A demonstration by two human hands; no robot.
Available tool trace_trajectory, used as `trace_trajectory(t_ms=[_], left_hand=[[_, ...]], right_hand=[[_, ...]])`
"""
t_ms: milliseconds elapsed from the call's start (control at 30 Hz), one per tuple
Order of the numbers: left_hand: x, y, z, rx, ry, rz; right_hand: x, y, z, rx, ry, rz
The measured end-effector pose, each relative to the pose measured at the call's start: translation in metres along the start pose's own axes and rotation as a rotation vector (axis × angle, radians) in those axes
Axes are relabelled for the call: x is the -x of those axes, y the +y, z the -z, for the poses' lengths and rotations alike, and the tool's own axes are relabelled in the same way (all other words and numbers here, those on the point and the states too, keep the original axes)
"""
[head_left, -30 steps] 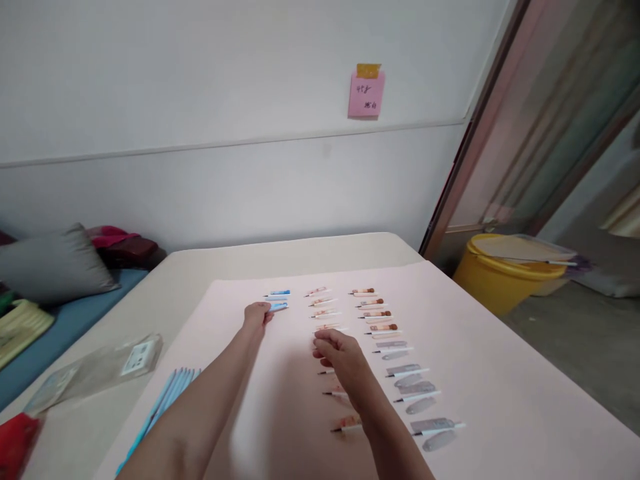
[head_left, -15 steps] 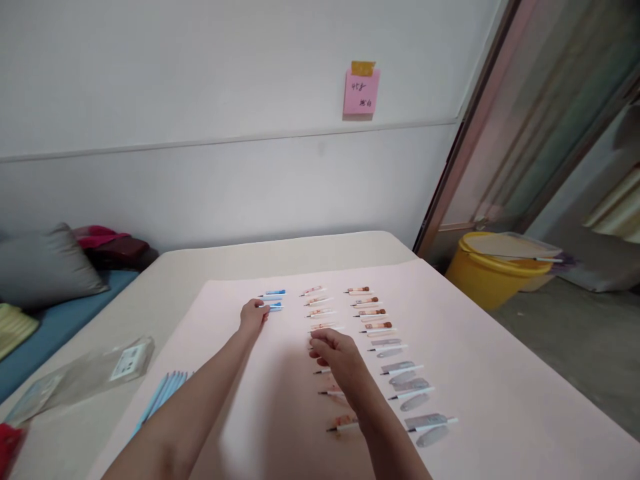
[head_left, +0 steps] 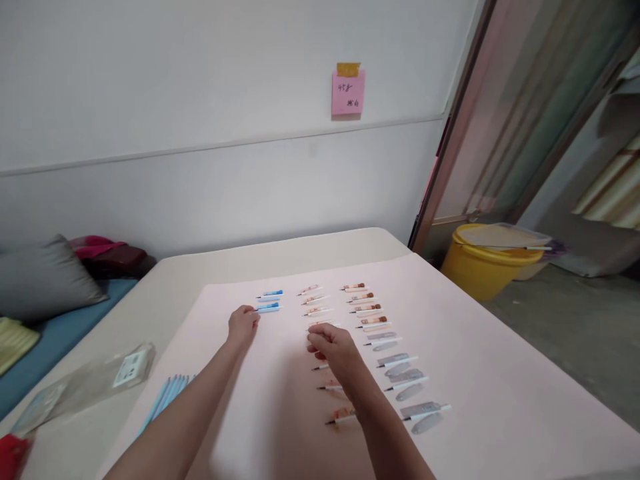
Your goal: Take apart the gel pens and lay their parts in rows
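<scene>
My left hand (head_left: 244, 323) is at the left end of a blue pen set (head_left: 269, 307), its fingers loosely bent and apart from the pieces. Behind that lies a second blue set (head_left: 271, 294), with a dark-tipped refill beside a printed part. My right hand (head_left: 333, 341) hovers over the middle column, thumb and fingers pinched together; whatever is between them is hidden. Under and around it lie pale orange pen sets (head_left: 315, 311) with white refills. To its right run brown-ended pen sets (head_left: 367, 308) and grey ones (head_left: 400, 377).
Light blue sticks (head_left: 167, 400) lie bunched at the left of the pink sheet (head_left: 480, 373). A clear plastic bag (head_left: 95, 387) rests on the cream table (head_left: 195, 261). A yellow bucket (head_left: 480, 267) stands right of the table; a grey cushion (head_left: 45, 283) is at left.
My left hand has drawn back slightly left from the nearer blue pen set, which now lies on the sheet. My right hand has hardly moved. The view has shifted a little.
</scene>
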State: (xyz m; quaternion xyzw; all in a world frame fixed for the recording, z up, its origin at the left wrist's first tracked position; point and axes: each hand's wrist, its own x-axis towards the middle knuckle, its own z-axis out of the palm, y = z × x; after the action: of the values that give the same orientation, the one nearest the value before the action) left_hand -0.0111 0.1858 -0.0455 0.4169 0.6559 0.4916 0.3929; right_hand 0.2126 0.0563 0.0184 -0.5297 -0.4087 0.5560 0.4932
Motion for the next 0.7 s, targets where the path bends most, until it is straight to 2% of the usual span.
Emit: trace_trajectory(t_ms=[100,200,300,400,467,567,633,700], left_hand=[[0.017,0.005,0.017,0.062,0.016,-0.007],[0.045,0.013,0.040,0.145,0.026,-0.014],[0.077,0.026,0.069,0.304,0.079,-0.008],[0.102,0.036,0.103,0.287,0.152,-0.075],[0.110,0.034,0.127,0.087,0.202,-0.126],[0.112,0.019,0.159,-0.463,0.225,-0.168],[0.111,0.008,0.175,-0.815,0.198,-0.142],[0.110,0.001,0.187,-1.033,0.172,-0.089]], right_hand=[[0.000,0.001,-0.001,0.001,-0.002,0.004],[0.001,0.002,-0.005,0.024,-0.020,0.002],[0.004,0.005,-0.013,0.056,-0.058,0.014],[0.008,0.009,-0.025,0.100,-0.103,0.039],[0.012,0.014,-0.033,0.140,-0.146,0.056],[0.017,0.022,-0.044,0.229,-0.222,0.090],[0.021,0.029,-0.049,0.303,-0.260,0.115],[0.025,0.036,-0.054,0.376,-0.293,0.137]])
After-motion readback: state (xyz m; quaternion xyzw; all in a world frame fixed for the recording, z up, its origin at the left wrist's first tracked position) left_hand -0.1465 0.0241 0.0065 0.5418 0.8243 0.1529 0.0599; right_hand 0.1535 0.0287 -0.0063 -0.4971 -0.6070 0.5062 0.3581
